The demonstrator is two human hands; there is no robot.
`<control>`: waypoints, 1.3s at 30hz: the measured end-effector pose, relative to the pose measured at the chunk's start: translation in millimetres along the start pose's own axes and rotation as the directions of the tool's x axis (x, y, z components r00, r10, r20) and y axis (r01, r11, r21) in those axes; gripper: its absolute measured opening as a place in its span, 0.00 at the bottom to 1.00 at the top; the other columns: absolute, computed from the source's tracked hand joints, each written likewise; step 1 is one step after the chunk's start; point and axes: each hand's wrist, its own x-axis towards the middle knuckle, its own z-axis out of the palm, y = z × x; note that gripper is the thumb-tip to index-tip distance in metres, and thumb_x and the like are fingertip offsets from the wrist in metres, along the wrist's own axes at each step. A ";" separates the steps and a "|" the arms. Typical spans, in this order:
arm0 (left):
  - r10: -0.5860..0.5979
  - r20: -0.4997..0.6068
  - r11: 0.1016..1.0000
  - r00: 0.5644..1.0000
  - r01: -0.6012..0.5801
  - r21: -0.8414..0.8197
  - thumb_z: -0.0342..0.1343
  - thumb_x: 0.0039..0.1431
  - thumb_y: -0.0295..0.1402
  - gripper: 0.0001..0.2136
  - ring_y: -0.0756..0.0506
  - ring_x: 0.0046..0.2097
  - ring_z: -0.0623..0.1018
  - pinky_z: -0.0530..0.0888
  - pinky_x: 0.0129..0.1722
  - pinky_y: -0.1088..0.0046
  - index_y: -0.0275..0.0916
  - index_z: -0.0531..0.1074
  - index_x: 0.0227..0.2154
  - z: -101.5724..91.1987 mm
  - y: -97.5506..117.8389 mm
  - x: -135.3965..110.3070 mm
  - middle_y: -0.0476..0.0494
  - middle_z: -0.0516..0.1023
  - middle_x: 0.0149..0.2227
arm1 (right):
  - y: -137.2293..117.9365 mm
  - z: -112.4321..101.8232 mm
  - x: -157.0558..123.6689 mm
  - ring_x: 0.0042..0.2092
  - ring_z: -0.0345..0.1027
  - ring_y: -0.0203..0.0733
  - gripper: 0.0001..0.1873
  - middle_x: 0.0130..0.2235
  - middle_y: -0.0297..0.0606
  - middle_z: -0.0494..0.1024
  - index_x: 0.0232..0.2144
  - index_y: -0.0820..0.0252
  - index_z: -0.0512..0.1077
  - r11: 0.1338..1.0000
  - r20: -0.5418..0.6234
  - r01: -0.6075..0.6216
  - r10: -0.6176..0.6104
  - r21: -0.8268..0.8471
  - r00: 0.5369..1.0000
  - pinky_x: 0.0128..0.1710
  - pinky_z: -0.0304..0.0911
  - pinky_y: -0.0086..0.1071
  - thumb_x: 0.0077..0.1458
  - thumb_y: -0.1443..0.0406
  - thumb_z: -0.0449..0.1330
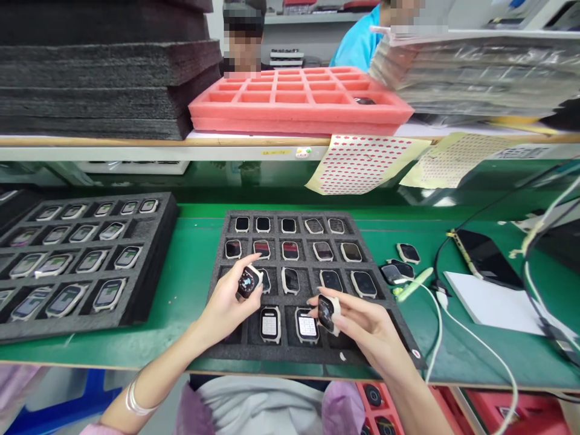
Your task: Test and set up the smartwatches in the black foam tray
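My left hand [231, 297] grips a smartwatch case [248, 281] without a strap, its dark screen lit with a small blue-white picture. Another watch case [327, 312], pale-framed with a dark face, is pinched between the thumb and fingers of my right hand [362, 320]. Both hands are above a dark grey foam tray [312, 353], whose compartments hold several similar watch cases. In its front row, one watch [270, 325] and its neighbour [307, 325] show white screens with a grid. Most watches farther back have dark screens. My hands hide part of the tray.
A second foam tray [154, 241] of watches lies left. On the right are loose watches [408, 252], a green pen-like tool [417, 284], a phone [487, 257], white paper [493, 308] and cables [480, 344]. A pink foam tray [299, 112] sits on the shelf; two people are behind.
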 end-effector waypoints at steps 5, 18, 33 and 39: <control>0.007 0.003 1.000 1.000 -0.007 -0.001 0.53 0.56 0.31 0.22 0.48 0.34 0.71 0.68 0.31 0.77 0.42 0.61 0.55 -0.2 -1.0 -0.3 0.46 0.71 0.38 | 1.9 -1.3 -0.5 0.43 0.74 0.54 0.22 0.44 0.48 0.77 0.49 0.59 0.73 1.000 0.010 0.006 -0.006 0.001 1.000 0.44 0.70 0.43 0.53 0.58 0.66; 0.057 -0.018 0.998 0.998 -0.058 -0.019 0.52 0.57 0.30 0.21 0.49 0.33 0.69 0.67 0.34 0.77 0.42 0.60 0.54 -1.0 -3.4 -0.1 0.48 0.69 0.37 | 0.3 1.4 -1.2 0.43 0.74 0.52 0.19 0.44 0.47 0.77 0.48 0.58 0.73 0.999 0.024 0.012 -0.013 0.044 1.000 0.43 0.69 0.39 0.54 0.60 0.65; -0.204 0.269 0.744 0.941 0.328 -0.583 0.57 0.53 0.32 0.19 0.46 0.31 0.77 0.73 0.26 0.74 0.35 0.63 0.48 2.2 24.0 17.0 0.44 0.73 0.32 | -7.2 2.6 15.0 0.54 0.64 0.57 0.21 0.55 0.50 0.68 0.57 0.60 0.62 0.919 0.277 -0.185 0.088 0.348 0.957 0.56 0.54 0.53 0.63 0.65 0.55; -0.166 0.348 0.645 0.923 0.368 -0.670 0.53 0.54 0.27 0.15 0.42 0.40 0.78 0.74 0.39 0.65 0.36 0.63 0.45 6.7 23.9 17.8 0.38 0.77 0.38 | -12.6 7.6 25.9 0.52 0.67 0.56 0.25 0.52 0.51 0.71 0.59 0.62 0.59 0.913 0.246 -0.166 0.075 0.374 0.966 0.56 0.54 0.55 0.60 0.68 0.56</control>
